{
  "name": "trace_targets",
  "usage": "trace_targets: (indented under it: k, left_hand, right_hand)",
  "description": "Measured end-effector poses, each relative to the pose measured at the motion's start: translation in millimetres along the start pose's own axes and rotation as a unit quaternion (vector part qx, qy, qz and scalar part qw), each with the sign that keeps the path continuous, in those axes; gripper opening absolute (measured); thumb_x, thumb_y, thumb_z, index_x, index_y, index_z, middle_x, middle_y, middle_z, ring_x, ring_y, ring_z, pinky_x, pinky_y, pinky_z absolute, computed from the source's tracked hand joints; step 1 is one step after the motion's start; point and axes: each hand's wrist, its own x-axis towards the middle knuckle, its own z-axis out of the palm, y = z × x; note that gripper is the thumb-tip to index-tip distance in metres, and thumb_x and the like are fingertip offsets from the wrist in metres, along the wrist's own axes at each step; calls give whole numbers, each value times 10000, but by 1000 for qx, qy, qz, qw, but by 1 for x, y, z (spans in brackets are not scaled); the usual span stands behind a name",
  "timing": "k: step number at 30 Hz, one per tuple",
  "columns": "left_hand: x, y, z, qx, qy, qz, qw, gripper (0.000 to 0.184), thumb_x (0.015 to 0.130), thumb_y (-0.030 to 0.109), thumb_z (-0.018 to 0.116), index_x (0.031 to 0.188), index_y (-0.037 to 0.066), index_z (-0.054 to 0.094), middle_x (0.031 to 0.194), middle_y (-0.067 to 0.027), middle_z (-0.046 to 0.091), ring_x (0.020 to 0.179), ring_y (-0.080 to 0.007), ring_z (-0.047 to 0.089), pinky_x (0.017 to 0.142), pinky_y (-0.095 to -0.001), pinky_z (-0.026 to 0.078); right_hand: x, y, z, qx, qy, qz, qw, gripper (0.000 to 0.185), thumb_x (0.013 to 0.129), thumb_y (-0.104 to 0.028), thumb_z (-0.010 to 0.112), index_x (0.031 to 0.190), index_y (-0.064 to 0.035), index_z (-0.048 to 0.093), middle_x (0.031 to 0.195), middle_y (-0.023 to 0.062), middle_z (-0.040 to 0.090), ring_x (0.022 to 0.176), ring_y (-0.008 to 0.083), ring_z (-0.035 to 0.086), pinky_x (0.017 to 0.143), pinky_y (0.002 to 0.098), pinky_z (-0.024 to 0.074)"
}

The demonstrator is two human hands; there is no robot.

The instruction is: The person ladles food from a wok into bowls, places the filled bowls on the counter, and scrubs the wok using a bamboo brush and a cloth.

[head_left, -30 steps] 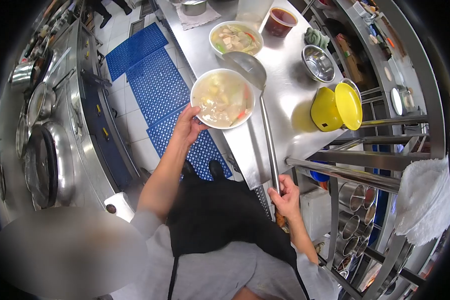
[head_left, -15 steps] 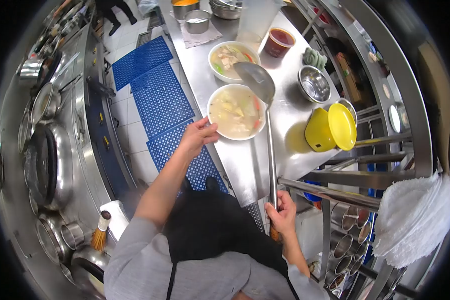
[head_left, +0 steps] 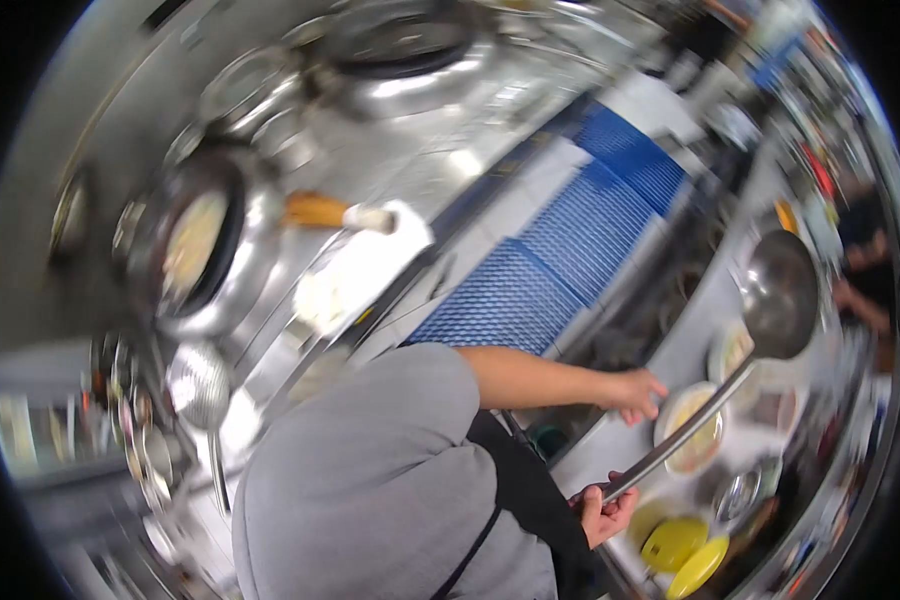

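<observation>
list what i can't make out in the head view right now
Head view, near bowl: its food is motion-blurred and crossed by the ladle handle.
Head view, far bowl: partly hidden behind the ladle head.
Head view, left hand: blur hides whether its fingertips touch the near bowl.
Head view, dark pan: motion blur smears its pale contents.

a grey top point(head_left: 360, 490), plain where it showed, lay in soft creases over the shoulder and back. the short left sleeve point(head_left: 435, 385) left the arm point(head_left: 540, 378) bare. a black apron point(head_left: 525, 485) covered the front, and a thin dark strap point(head_left: 469, 553) ran over the grey cloth. the left hand point(head_left: 632, 395) and right hand point(head_left: 607, 513) were bare.
</observation>
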Motion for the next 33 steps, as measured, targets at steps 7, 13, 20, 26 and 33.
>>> trace_targets:
  k: [7, 13, 20, 26, 33]
  left_hand:
    - [-253, -17, -123, 273, 328, 126, 895, 415, 815, 186, 713, 1196, 31, 663, 963, -144, 716, 853, -257, 699, 749, -375, 544]
    - [-519, -39, -127, 197, 727, 94, 651, 270, 848, 125, 678, 1088, 4, 686, 964, -151, 699, 803, -221, 692, 721, -339, 550]
    - [-624, -83, -113, 169, 824, 95, 533, 224, 858, 117, 678, 1041, -12, 696, 919, -145, 697, 771, -221, 681, 709, -332, 545]
    - [-647, -84, -101, 121, 835, 97, 528, 272, 849, 168, 681, 1063, 2, 697, 918, -158, 698, 768, -256, 688, 715, -371, 545]
    - [-616, -80, -105, 223, 846, -4, 485, 367, 831, 223, 705, 1141, 29, 681, 990, -204, 684, 902, -344, 663, 804, -434, 539]
  right_hand:
    - [44, -8, 116, -55, -276, 36, 959, 329, 904, -95, 642, 1179, -19, 479, 673, 17, 517, 454, 91, 481, 418, 229, 389]
    - [37, -25, 265, -83, -526, 35, 846, 348, 905, -16, 578, 1233, 58, 489, 645, 14, 517, 439, 72, 471, 391, 213, 373]
    - [-49, -61, 479, -283, -690, -122, 654, 493, 876, -34, 620, 1362, -22, 535, 707, 84, 616, 489, 162, 576, 469, 307, 466]
    - [-108, -35, 628, -360, -636, -530, 430, 459, 839, -91, 635, 1280, -5, 544, 815, 302, 662, 784, 482, 654, 750, 535, 533]
    - [-100, -34, 718, -393, -561, -687, 245, 470, 809, -16, 578, 1273, 40, 526, 810, 246, 690, 760, 393, 701, 699, 492, 569]
